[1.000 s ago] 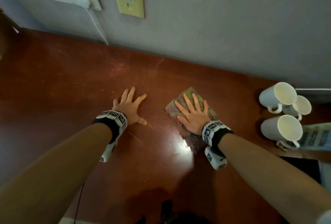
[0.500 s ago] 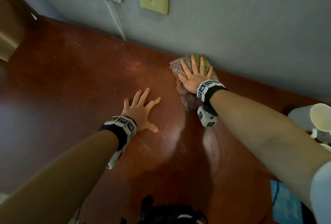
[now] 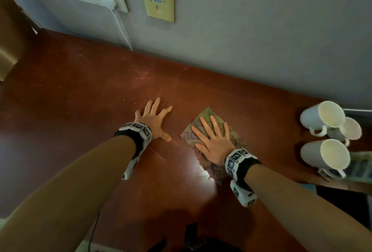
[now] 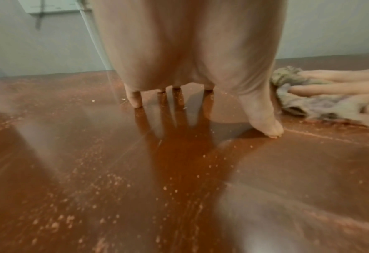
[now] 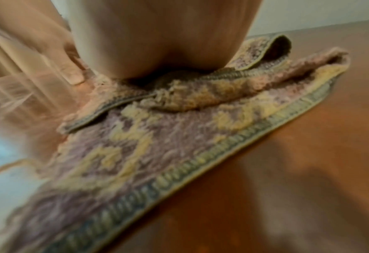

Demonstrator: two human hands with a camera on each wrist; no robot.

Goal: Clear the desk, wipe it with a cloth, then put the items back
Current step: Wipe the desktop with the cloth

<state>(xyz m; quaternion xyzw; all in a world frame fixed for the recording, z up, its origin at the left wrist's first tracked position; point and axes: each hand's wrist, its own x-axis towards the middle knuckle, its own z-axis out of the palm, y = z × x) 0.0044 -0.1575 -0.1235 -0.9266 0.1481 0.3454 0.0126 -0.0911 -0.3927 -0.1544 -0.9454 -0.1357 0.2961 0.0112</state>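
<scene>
The right hand (image 3: 214, 144) lies flat, fingers (image 3: 205, 125) straight, pressing the cloth (image 3: 209, 115) on the desk (image 3: 80, 100). Just beside it, the left hand (image 3: 154, 119) rests splayed on bare wood, holding nothing. Three mugs (image 3: 322, 130) crowd the right edge; open surface stretches leftward.

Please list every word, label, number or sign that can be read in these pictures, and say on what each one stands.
No text can be read.
Blue label on the yellow wall plate: too small and blurred.
Printed packet beside the mugs: print blurred, unreadable.
Black-and-white square markers on the wristbands: patterns only, no letters.
</scene>
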